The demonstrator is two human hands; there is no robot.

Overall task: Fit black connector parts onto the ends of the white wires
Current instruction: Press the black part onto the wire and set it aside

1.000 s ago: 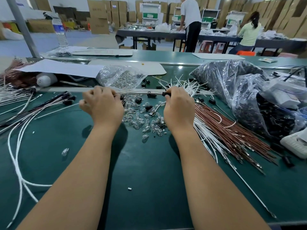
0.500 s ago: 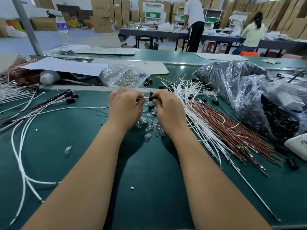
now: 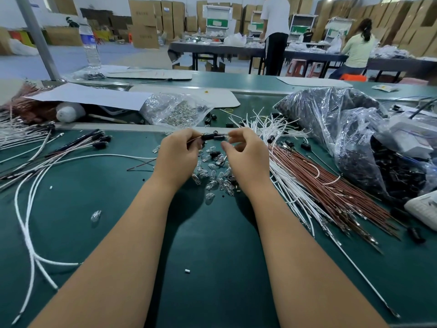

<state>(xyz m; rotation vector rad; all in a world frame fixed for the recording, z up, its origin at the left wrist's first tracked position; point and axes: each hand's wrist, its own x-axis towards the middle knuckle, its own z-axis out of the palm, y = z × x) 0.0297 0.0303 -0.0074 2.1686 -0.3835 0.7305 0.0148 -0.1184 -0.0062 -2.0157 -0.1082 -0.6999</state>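
Room: warehouse with stacked cardboard boxes (image 3: 144, 27) behind long tables.
Surface: green table mat (image 3: 212, 256).
Left hand (image 3: 177, 155): pinches black connector (image 3: 209, 137) with its wire.
Right hand (image 3: 246, 157): fingertips pinch the connector's other end.
Below hands: clear bulbs (image 3: 212, 176).
Right side: white wires (image 3: 283, 176) beside brown wires (image 3: 331, 192).

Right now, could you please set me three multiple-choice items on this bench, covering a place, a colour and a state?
1. Where does the water bottle stand?
A. far left, on the far bench
B. beside the brown wires
C. on the floor

2. What colour is the bench mat?
A. grey
B. green
C. yellow

3. What is the left hand doing?
A. lying flat
B. pinching the black connector
C. holding a bag

Answers: 1 A, it stands beside the post; 2 B, green all over; 3 B, its fingertips hold the part opposite the right hand.
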